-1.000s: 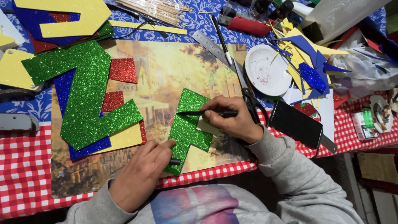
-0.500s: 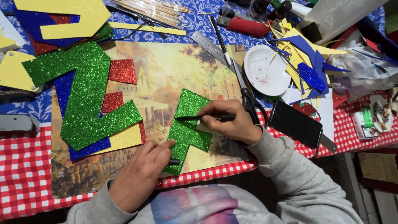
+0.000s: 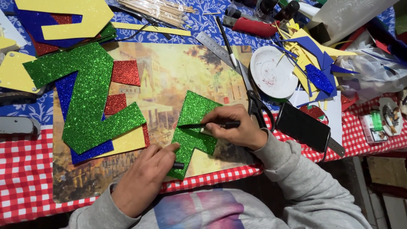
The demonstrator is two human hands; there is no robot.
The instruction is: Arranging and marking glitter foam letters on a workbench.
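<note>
A small green glitter foam shape (image 3: 191, 127) lies on a picture placemat (image 3: 169, 72). My right hand (image 3: 235, 125) holds a black pen (image 3: 207, 125) flat across the shape, its tip pointing left at the shape's left edge. My left hand (image 3: 144, 176) presses down on the shape's lower end, and a small black pen cap (image 3: 178, 165) sticks out from under its fingers. A large green glitter Z (image 3: 87, 99) lies to the left, on top of blue, red and yellow foam pieces.
Black scissors (image 3: 255, 106), a metal ruler (image 3: 216, 48) and a white plate (image 3: 273, 71) sit right of the shape. A black phone (image 3: 303, 127) lies by my right wrist. Foam scraps (image 3: 313, 55), wooden skewers (image 3: 159, 9) and a red checked tablecloth (image 3: 25, 178) surround the mat.
My right hand has shifted slightly up and right with the pen, which now lies more level across the shape. The left hand has stayed put.
</note>
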